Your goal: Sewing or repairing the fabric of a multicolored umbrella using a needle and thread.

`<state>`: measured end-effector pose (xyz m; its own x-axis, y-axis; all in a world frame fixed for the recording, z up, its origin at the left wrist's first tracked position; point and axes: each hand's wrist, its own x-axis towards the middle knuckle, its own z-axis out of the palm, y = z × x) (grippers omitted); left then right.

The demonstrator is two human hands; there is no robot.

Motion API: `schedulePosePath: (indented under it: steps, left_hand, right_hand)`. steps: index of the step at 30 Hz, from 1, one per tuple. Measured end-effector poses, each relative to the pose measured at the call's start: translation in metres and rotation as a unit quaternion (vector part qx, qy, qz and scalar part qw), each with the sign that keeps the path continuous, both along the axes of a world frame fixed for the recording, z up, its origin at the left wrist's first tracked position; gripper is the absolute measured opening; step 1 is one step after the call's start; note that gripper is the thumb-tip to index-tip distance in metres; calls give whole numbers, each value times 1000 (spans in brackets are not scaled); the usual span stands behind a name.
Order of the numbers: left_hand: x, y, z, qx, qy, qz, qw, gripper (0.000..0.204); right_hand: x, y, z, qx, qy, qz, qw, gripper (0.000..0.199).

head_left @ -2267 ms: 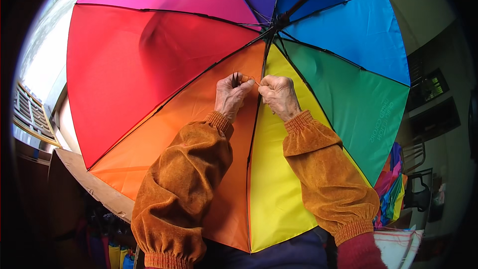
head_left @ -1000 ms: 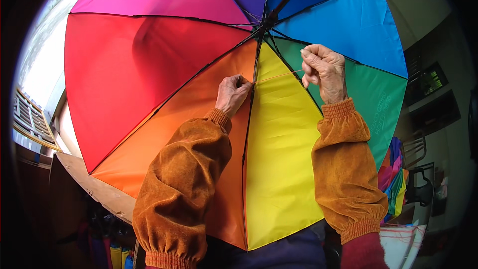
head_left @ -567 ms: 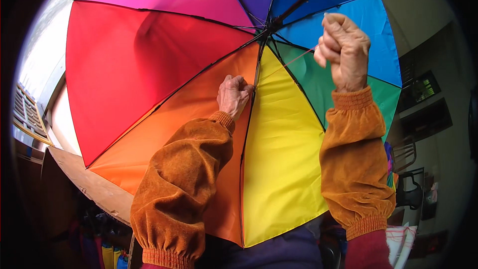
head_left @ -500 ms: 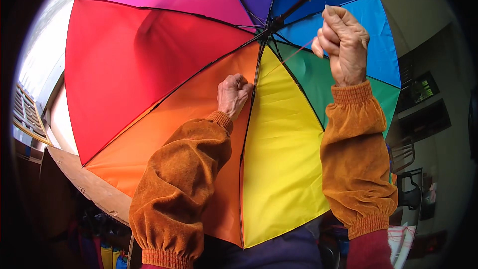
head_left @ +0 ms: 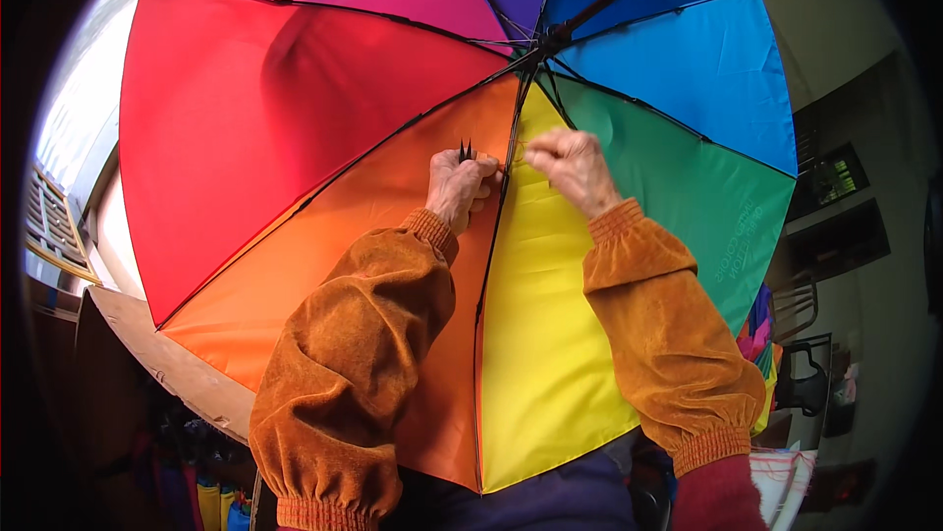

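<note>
An open rainbow umbrella (head_left: 545, 256), its inside facing up, spans the view, its lower edge over the person's lap and its lower left edge overlapping a brown board (head_left: 182, 374). The left hand (head_left: 459, 187) grips a dark pointed tool (head_left: 466, 151), tips upward, its thumb and forefinger pressed together beside the rib (head_left: 490, 266) between the orange and yellow panels. The right hand (head_left: 575, 169), fingers curled, is over the yellow panel; it is blurred, so whether it pinches anything I cannot tell.

Puffy rust-orange sleeve covers (head_left: 354, 354) with ribbed, gathered cuffs (head_left: 615, 221) overlie dark red sleeves (head_left: 719, 494).
</note>
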<state>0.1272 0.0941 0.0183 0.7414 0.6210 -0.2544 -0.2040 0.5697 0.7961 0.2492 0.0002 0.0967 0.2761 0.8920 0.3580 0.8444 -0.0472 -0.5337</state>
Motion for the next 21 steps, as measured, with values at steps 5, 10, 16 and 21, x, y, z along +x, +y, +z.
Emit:
schedulePosePath:
  steps: [5,10,16,21]
  left_hand:
    - [-6,3,1,-10,-8,-12,1000,15]
    - [-3,-4,5,17,-12,4,1000,18]
    - [-3,0,-3,-9,-20,-50,999,18]
    - [-6,0,-1,-14,-13,-33,999,19]
  right_hand:
    - [-17,-3,-18,-118,-67,-10,991,12]
    - [-26,9,-15,-185,-123,-55,974,9]
    - [-21,4,-35,-95,-108,-49,988,10]
    - [-27,4,-43,-51,-151,-34,987,7]
